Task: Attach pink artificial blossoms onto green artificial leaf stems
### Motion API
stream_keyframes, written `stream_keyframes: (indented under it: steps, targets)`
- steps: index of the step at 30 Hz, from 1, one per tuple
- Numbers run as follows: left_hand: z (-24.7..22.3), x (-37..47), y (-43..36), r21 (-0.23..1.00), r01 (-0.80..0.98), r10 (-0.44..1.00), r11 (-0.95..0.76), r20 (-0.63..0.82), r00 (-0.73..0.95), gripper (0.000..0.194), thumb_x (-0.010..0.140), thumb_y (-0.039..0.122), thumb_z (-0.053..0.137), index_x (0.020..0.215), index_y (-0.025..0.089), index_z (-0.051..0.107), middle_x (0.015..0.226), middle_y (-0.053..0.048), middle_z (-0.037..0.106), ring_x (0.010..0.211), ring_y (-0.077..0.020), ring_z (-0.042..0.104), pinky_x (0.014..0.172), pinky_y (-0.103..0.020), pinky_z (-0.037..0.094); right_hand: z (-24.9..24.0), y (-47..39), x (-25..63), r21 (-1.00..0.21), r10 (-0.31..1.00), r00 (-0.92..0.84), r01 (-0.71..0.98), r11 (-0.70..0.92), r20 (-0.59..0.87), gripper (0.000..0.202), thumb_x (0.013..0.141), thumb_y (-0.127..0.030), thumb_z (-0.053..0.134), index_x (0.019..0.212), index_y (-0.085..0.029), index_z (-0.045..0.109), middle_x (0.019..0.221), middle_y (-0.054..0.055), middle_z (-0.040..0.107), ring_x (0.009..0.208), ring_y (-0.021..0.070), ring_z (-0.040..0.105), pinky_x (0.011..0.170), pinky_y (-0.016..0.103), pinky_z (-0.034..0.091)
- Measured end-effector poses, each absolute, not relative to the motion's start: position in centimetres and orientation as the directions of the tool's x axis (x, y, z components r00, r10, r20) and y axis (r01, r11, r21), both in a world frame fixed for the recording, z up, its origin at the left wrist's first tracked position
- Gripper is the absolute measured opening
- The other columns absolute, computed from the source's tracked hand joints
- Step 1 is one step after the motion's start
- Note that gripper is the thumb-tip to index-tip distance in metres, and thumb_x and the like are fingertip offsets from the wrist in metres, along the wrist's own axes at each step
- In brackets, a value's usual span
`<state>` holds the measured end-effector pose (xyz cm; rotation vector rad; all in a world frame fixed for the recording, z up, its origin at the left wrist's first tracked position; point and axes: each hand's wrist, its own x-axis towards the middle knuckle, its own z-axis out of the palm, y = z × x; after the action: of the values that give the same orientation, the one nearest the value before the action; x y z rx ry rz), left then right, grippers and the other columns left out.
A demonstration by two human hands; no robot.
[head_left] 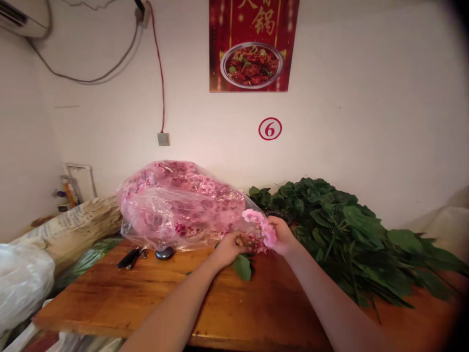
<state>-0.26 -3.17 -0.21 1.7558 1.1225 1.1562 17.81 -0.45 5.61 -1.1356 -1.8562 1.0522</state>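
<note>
My right hand (281,235) is closed around a string of pink flowers (259,224), lifted beside the mouth of a clear plastic bag (183,205) packed with pink blossoms. Just left of it, my left hand (231,248) is closed over a stem with green leaves; one leaf (242,267) hangs below its fingers above the wooden table (176,298). Some loose pink petals show between the two hands. The fingertips of my left hand are partly hidden by its curled fingers.
A large pile of green leafy stems (340,230) covers the table's right side. Black-handled keys (129,258) and a dark round object (164,253) lie left, near the bag. Beyond the left edge are wrapped bundles (80,225) and a white plastic bag (25,283).
</note>
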Motion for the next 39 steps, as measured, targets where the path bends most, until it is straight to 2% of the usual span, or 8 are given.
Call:
stream_keyframes:
  steps: [3, 5, 10, 17, 23, 28, 33, 39]
  targets:
    - [0.7, 0.1, -3.8, 0.852, 0.27, 0.886, -0.448, 0.385, 0.256, 0.029, 0.067, 0.027, 0.068, 0.092, 0.013, 0.065, 0.08, -0.004, 0.066, 0.073, -0.0156, 0.057, 0.069, -0.025, 0.045, 5.0, -0.4, 17.3, -0.999, 0.901, -0.433, 0.045, 0.003, -0.017, 0.015, 0.068, -0.025, 0.039, 0.063, -0.017, 0.05, 0.063, 0.008, 0.063, 0.057, 0.017, 0.059, 0.053, 0.026, 0.047]
    - [1.4, 0.3, -4.4, 0.813, 0.268, 0.843, -0.518, 0.43, 0.324, 0.024, 0.072, 0.028, 0.064, 0.091, 0.013, 0.065, 0.092, -0.006, 0.067, 0.084, -0.0188, 0.059, 0.079, -0.028, 0.045, 4.5, -0.6, 16.5, -0.997, 0.901, -0.428, -0.004, -0.081, -0.071, 0.008, 0.064, -0.025, 0.044, 0.059, -0.018, 0.045, 0.053, 0.004, 0.057, 0.044, 0.014, 0.052, 0.041, 0.022, 0.039]
    - [1.9, 0.2, -4.7, 0.772, 0.27, 0.798, -0.576, 0.459, 0.39, 0.023, 0.074, 0.029, 0.062, 0.091, 0.013, 0.065, 0.095, -0.007, 0.068, 0.085, -0.0196, 0.06, 0.08, -0.028, 0.046, 3.8, -1.1, 15.6, -0.992, 0.955, -0.285, 0.07, 0.106, 0.081, 0.016, 0.065, -0.03, 0.052, 0.056, -0.019, 0.043, 0.043, -0.004, 0.047, 0.034, 0.0097, 0.04, 0.031, 0.019, 0.024]
    - [1.2, -0.3, -4.1, 0.745, 0.338, 0.811, -0.575, 0.463, 0.359, 0.016, 0.077, 0.025, 0.056, 0.075, 0.013, 0.065, 0.08, -0.004, 0.067, 0.074, -0.0168, 0.057, 0.073, -0.026, 0.045, 4.4, -1.6, 15.7, -0.914, 0.926, -0.335, 0.292, 0.28, 0.177, 0.015, 0.069, -0.024, 0.047, 0.056, -0.018, 0.052, 0.044, -0.005, 0.046, 0.039, 0.0084, 0.043, 0.038, 0.019, 0.03]
    - [1.0, -0.4, -3.6, 0.76, 0.287, 0.806, -0.583, 0.496, 0.322, 0.017, 0.076, 0.024, 0.053, 0.068, 0.013, 0.063, 0.074, -0.004, 0.066, 0.071, -0.016, 0.056, 0.073, -0.027, 0.045, 5.9, -2.3, 16.5, -0.901, 0.878, -0.364, 0.18, 0.394, 0.311, 0.032, 0.081, -0.036, 0.049, 0.108, -0.022, 0.06, 0.083, 0.001, 0.064, 0.073, 0.0151, 0.06, 0.065, 0.025, 0.047]
    - [0.7, -0.8, -3.3, 0.753, 0.382, 0.844, -0.536, 0.457, 0.282, 0.018, 0.077, 0.023, 0.05, 0.068, 0.013, 0.061, 0.069, -0.004, 0.063, 0.067, -0.0158, 0.054, 0.066, -0.027, 0.045, 5.7, -3.4, 16.2, -0.697, 0.646, -0.538, 0.141, 0.703, 0.542, 0.049, 0.079, -0.04, 0.059, 0.125, -0.027, 0.049, 0.121, 0.005, 0.051, 0.108, 0.0204, 0.05, 0.094, 0.035, 0.039]
    - [0.7, -1.0, -3.2, 0.671, 0.444, 0.804, -0.594, 0.491, 0.334, 0.011, 0.075, 0.022, 0.053, 0.078, 0.014, 0.06, 0.075, -0.003, 0.061, 0.075, -0.0172, 0.054, 0.069, -0.027, 0.044, 4.5, -4.5, 14.7, -0.439, 0.523, -0.567, 0.292, 0.85, 0.636, 0.02, 0.086, -0.032, 0.052, 0.104, -0.024, 0.056, 0.11, 0.005, 0.048, 0.104, 0.0184, 0.047, 0.094, 0.034, 0.037]
    - [0.4, -1.0, -3.1, 0.598, 0.468, 0.759, -0.65, 0.53, 0.378, 0.013, 0.079, 0.023, 0.05, 0.075, 0.014, 0.057, 0.073, -0.002, 0.057, 0.07, -0.015, 0.049, 0.067, -0.027, 0.044, 3.7, -4.4, 14.1, -0.34, 0.51, -0.57, 0.385, 0.858, 0.644, 0.008, 0.09, -0.025, 0.043, 0.093, -0.021, 0.049, 0.1, 0.004, 0.047, 0.099, 0.0182, 0.045, 0.091, 0.035, 0.037]
